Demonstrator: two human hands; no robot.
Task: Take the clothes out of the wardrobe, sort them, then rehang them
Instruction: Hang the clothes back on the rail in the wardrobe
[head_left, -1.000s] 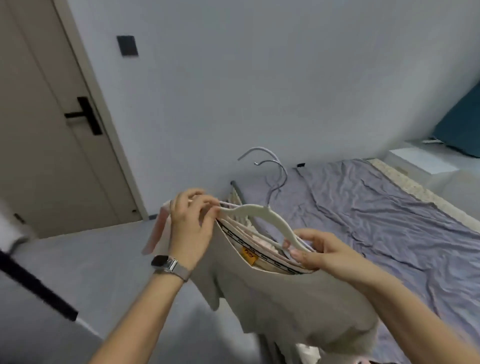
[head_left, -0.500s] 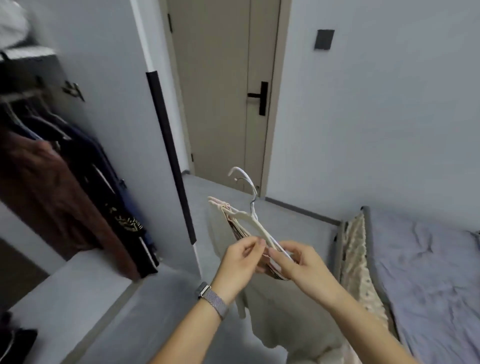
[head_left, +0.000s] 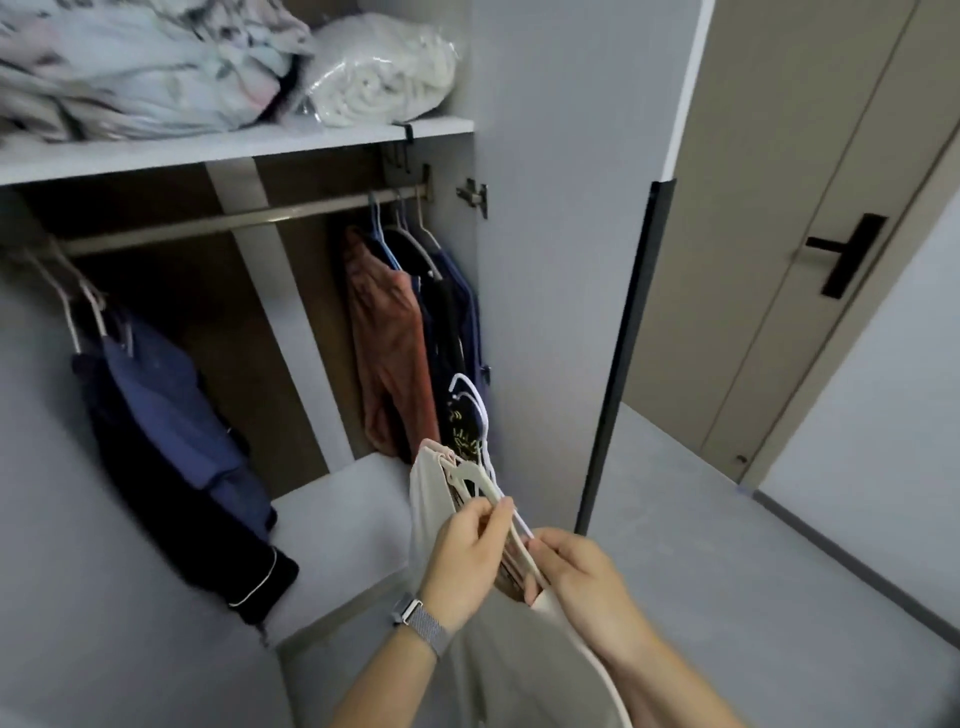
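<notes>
**Presently: hangers held at the open wardrobe**

Both hands are seen low in the centre of the view, before the open wardrobe (head_left: 545, 218). A bunch of pale hangers (head_left: 475, 480), with a beige garment (head_left: 431, 499) hung on them, is held between the hands. The left hand (head_left: 467, 551) is curled with its fingertips pinching the hanger arms; a mesh-strap watch (head_left: 418, 621) is worn on its wrist. The right hand (head_left: 582, 571) is closed around the lower end of the same hangers and the cloth. The white hooks (head_left: 475, 400) are raised toward the wardrobe, well below the rail (head_left: 234, 221).

On the rail, a rust-coloured garment (head_left: 387, 353) and dark navy clothes (head_left: 457, 322) are hung at the right end. Blue and black clothes (head_left: 171, 431) are hung at the left end. Folded bedding (head_left: 135, 67) and a bagged white blanket (head_left: 379, 73) are stored on the shelf (head_left: 234, 148) above. A beige door (head_left: 810, 249) with a black handle (head_left: 847, 254) is seen to the right.
</notes>
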